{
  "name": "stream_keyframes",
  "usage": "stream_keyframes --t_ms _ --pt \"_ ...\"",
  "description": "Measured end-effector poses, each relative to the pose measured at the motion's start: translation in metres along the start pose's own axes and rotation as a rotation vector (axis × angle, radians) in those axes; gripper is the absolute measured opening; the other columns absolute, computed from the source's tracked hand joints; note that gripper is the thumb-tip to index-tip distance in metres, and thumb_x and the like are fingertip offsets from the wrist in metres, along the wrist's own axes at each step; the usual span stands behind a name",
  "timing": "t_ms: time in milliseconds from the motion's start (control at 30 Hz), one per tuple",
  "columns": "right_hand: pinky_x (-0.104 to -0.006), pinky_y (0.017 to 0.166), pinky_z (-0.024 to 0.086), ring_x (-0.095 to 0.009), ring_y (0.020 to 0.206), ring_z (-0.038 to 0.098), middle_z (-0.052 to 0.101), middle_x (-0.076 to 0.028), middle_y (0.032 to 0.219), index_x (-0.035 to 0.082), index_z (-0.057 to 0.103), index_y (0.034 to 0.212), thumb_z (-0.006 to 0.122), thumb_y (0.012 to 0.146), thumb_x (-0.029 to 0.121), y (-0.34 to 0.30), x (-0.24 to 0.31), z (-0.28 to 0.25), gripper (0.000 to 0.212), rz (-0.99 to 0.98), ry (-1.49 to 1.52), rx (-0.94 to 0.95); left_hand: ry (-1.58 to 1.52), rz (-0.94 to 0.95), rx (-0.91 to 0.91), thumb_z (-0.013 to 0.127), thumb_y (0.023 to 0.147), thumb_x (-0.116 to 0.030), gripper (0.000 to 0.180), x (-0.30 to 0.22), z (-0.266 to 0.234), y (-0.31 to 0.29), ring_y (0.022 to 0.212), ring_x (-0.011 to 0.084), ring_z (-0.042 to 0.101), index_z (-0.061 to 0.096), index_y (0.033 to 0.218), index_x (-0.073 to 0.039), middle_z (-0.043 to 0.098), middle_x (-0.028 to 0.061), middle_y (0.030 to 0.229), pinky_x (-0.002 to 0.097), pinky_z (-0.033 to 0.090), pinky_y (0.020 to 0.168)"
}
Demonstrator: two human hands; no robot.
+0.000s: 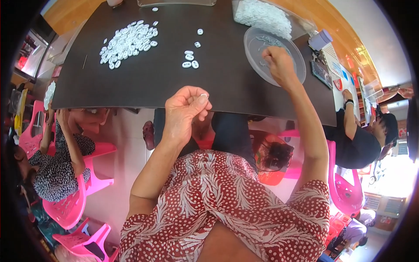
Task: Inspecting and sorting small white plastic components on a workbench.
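My left hand [185,107] is raised just over the near table edge, its thumb and forefinger pinched together. A pale sliver shows at the fingertips, too small to name. Over a round translucent lid [251,52] at the right, my right hand [279,65] is closed with its fingertips turned down; what they hold, if anything, is hidden. Small clear pieces [268,41] lie on that lid. Several white oval pieces with dark holes [189,57] are scattered at mid-table. A large pile of similar white pieces [131,41] lies at the left.
A clear tub of whitish pieces [262,18] stands behind the lid. A phone [321,73] and a purple-capped container [321,40] are at the right edge of the dark table [174,83]. Other people sit at left and right, near pink chairs [70,205].
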State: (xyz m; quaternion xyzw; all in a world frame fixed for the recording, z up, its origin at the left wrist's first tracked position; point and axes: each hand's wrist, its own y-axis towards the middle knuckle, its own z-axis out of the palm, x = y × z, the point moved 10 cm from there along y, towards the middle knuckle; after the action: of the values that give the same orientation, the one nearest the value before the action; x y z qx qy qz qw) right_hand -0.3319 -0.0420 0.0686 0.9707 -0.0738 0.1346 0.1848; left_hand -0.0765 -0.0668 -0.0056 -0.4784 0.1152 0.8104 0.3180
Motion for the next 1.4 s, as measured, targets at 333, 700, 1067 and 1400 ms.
stream_keyframes --t_ms 333,700,1067,1400 --pt "-0.0211 0.065 0.044 -0.006 0.072 0.054 0.061 -0.001 0.082 0.001 0.063 0.092 0.064 0.077 0.002 -0.044 0.130 0.034 0.015 0.101 0.939 0.127 -0.032 0.047 -0.057 0.060 0.085 -0.004 0.011 -0.012 -0.005 -0.007 0.061 0.0089 0.056 0.061 0.094 0.003 0.063 0.0081 0.077 0.0193 0.045 0.056" --pt "-0.0205 0.065 0.044 -0.005 0.073 0.055 0.063 -0.001 0.079 0.000 0.061 0.095 0.063 0.078 0.002 -0.049 0.144 0.048 0.018 0.135 1.035 0.164 0.036 0.101 -0.078 0.060 0.086 -0.006 0.011 -0.016 -0.009 -0.015 0.064 0.0050 0.055 0.060 0.094 0.001 0.063 0.0037 0.078 0.0164 0.042 0.056" --pt "-0.0207 0.063 0.044 -0.005 0.072 0.055 0.063 -0.002 0.079 0.000 0.061 0.094 0.063 0.077 0.002 -0.049 0.148 0.047 0.018 0.100 0.945 0.153 0.054 0.108 -0.064 0.059 0.087 -0.007 0.011 -0.016 -0.010 -0.018 0.064 0.0045 0.054 0.060 0.093 0.001 0.062 0.0026 0.077 0.0164 0.042 0.056" --pt "-0.0207 0.062 0.044 -0.005 0.071 0.054 0.062 -0.002 0.078 0.000 0.061 0.094 0.063 0.077 0.002 -0.051 0.152 0.049 0.017 0.113 0.944 0.157 0.085 0.159 -0.091 0.058 0.086 -0.005 0.010 -0.017 -0.015 -0.021 0.064 0.0045 0.053 0.060 0.093 0.002 0.062 0.0019 0.077 0.0160 0.040 0.056"
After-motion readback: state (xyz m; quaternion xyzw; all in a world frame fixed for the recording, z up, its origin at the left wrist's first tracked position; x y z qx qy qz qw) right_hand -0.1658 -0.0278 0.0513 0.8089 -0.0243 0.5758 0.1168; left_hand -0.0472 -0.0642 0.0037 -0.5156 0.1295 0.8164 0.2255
